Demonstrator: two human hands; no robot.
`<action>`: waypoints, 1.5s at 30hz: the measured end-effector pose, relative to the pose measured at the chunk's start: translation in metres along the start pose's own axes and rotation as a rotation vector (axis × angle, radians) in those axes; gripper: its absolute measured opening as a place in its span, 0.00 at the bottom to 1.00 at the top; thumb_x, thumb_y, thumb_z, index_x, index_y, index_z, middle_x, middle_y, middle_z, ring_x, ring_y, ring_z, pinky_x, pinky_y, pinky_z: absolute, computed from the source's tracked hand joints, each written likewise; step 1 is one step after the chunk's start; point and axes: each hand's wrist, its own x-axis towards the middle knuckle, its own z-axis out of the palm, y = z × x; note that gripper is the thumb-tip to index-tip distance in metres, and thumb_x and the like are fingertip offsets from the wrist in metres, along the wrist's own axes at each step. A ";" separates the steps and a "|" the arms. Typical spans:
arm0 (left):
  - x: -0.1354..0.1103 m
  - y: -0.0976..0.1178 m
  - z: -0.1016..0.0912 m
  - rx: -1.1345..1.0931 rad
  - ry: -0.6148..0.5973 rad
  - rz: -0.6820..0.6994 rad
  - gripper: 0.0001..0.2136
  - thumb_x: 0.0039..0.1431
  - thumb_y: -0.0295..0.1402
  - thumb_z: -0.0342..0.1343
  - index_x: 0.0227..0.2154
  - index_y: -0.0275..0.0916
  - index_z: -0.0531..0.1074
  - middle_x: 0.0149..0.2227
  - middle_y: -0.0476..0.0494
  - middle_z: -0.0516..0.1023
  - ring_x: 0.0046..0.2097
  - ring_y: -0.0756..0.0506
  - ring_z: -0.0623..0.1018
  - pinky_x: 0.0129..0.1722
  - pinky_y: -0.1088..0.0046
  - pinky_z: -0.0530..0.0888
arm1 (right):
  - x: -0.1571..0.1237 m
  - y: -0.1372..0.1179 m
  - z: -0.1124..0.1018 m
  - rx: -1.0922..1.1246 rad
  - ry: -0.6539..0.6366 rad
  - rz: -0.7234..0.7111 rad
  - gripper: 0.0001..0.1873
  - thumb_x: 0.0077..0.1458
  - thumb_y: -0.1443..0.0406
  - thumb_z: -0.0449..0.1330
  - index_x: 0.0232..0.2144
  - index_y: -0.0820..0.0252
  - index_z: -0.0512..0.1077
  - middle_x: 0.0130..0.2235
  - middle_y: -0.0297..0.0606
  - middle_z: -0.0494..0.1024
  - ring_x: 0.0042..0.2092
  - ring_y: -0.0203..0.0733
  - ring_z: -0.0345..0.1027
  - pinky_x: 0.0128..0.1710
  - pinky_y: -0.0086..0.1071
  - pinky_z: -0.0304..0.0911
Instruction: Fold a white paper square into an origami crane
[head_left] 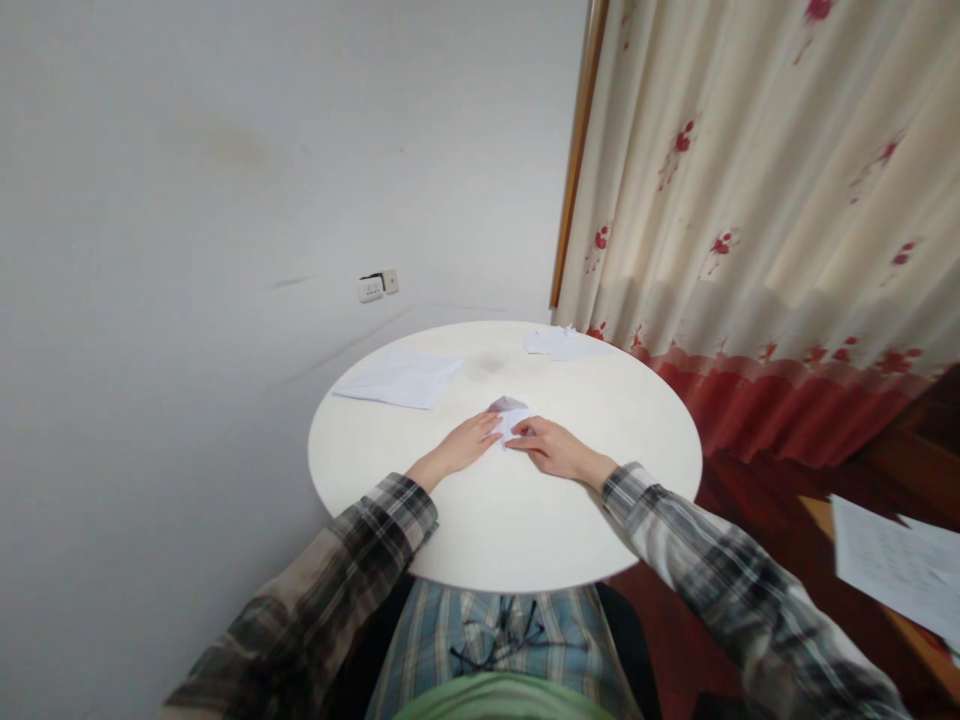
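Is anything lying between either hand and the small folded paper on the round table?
Nothing visible. The left hand and right hand both rest their fingers directly on the folded paper. The flat sheet and crumpled paper lie farther back, apart from it.

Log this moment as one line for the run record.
left hand: flat on folded paper | right hand: fingertips pressing same paper | surface: round white table | nearby: paper sheet, crumpled paper

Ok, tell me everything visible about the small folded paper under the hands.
The small folded white paper piece lies flat near the middle of the round white table. It looks like thin paper with creases and a pointed flap toward the far side, faintly shadowed. The left hand presses its left edge with its fingertips and the right hand its right edge.
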 end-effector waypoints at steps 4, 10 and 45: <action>0.000 0.000 0.000 -0.017 -0.016 -0.006 0.21 0.60 0.39 0.41 0.51 0.33 0.62 0.56 0.38 0.62 0.59 0.45 0.60 0.59 0.67 0.54 | -0.001 -0.004 -0.004 -0.017 -0.026 -0.021 0.22 0.50 0.75 0.49 0.46 0.55 0.69 0.46 0.42 0.68 0.48 0.40 0.61 0.47 0.36 0.60; -0.001 0.000 -0.001 -0.030 -0.016 -0.006 0.20 0.59 0.38 0.42 0.51 0.32 0.62 0.56 0.37 0.63 0.58 0.45 0.61 0.58 0.66 0.55 | -0.001 -0.006 -0.006 -0.028 -0.039 -0.035 0.23 0.49 0.76 0.50 0.47 0.55 0.69 0.46 0.42 0.68 0.49 0.40 0.60 0.48 0.36 0.60; 0.001 -0.007 0.000 -0.060 -0.076 0.003 0.30 0.52 0.49 0.48 0.53 0.33 0.60 0.58 0.36 0.58 0.60 0.42 0.56 0.59 0.65 0.53 | -0.002 -0.006 -0.005 0.072 0.093 0.102 0.19 0.49 0.76 0.49 0.40 0.59 0.71 0.41 0.40 0.70 0.44 0.38 0.62 0.46 0.33 0.61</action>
